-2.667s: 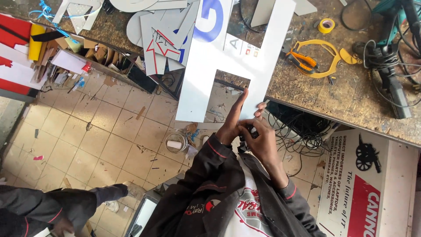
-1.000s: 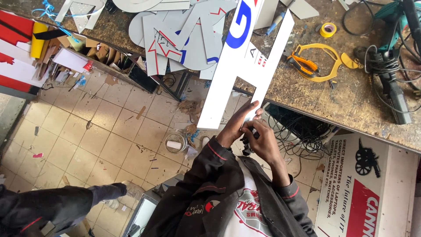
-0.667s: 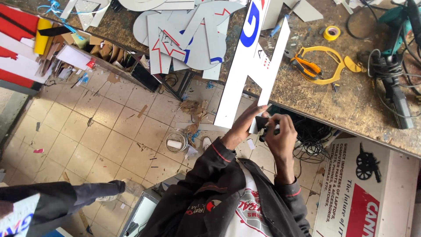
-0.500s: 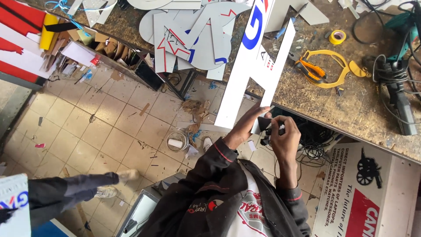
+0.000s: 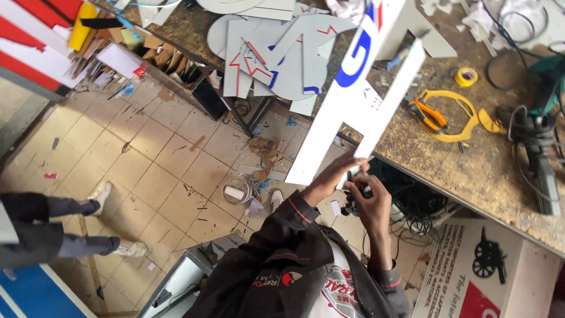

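I hold a large white cut-out panel (image 5: 353, 100) with a blue letter on it, tilted up over the edge of the workbench (image 5: 471, 171). My left hand (image 5: 331, 178) grips the panel's lower edge from beneath. My right hand (image 5: 369, 199) is curled just below the end of the panel's narrow strip and closed around a small dark tool (image 5: 355, 204), which is mostly hidden by my fingers. My dark jacket sleeves fill the lower middle.
On the bench lie a yellow saw frame (image 5: 456, 115), orange-handled pliers (image 5: 425, 115), a yellow tape roll (image 5: 466, 76), a green power tool (image 5: 538, 135) and grey cut shapes (image 5: 276, 53). A tin (image 5: 236, 191) stands on the littered tile floor. Another person's legs (image 5: 70, 229) are at left.
The panel has swung from broad-side to a steeper, narrower tilt toward the upper right. My right hand came off the panel holding the dark tool. The other person's legs moved further in at left.
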